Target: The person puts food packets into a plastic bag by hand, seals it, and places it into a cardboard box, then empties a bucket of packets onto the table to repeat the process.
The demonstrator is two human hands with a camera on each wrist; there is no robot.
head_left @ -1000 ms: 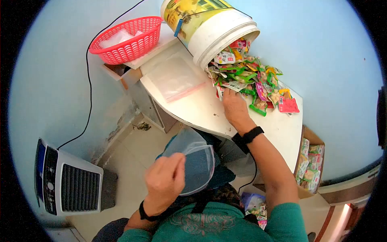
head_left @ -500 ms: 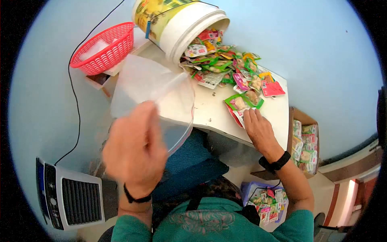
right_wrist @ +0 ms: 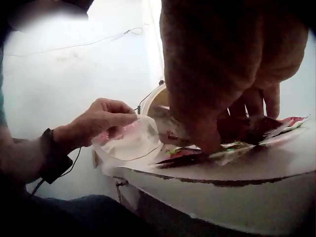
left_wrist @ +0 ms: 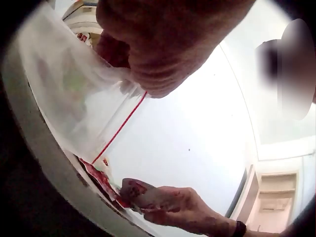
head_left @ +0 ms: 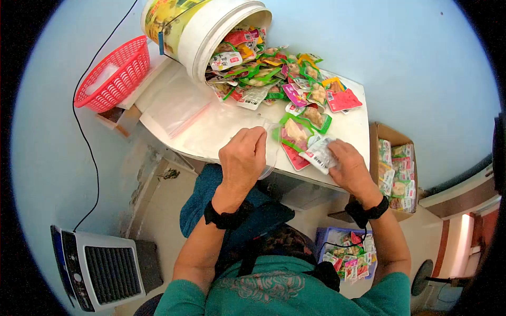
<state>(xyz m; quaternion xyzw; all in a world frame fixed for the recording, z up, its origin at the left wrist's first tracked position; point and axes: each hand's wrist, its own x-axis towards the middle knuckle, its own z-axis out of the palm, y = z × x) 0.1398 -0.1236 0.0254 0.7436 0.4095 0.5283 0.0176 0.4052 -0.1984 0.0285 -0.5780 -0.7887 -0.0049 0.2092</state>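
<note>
My left hand (head_left: 243, 158) pinches the rim of a clear plastic bag (head_left: 271, 152); in the left wrist view the bag (left_wrist: 74, 84) hangs from the fingers, a red line along its edge. On the right, my right hand (head_left: 350, 168) grips a white printed packet (head_left: 319, 154) at the table's front edge. Beside that packet lie a green-edged packet (head_left: 295, 132) and a red one (head_left: 295, 158), close to the bag's mouth. A pile of colourful packets (head_left: 258, 79) spills from a tipped white bucket (head_left: 203, 39).
Flat clear bags (head_left: 171, 105) lie on the white table (head_left: 205, 138). A red basket (head_left: 118, 73) stands at the left. Right of the table is a cardboard box (head_left: 375, 152) of packets; a purple crate (head_left: 322, 237) sits below. An air cooler (head_left: 105, 268) stands at lower left.
The left hand has carried the bag rightward to the packets near the front edge. My right hand drew packets from the pile to that edge and has lifted the white one. The head view has shifted.
</note>
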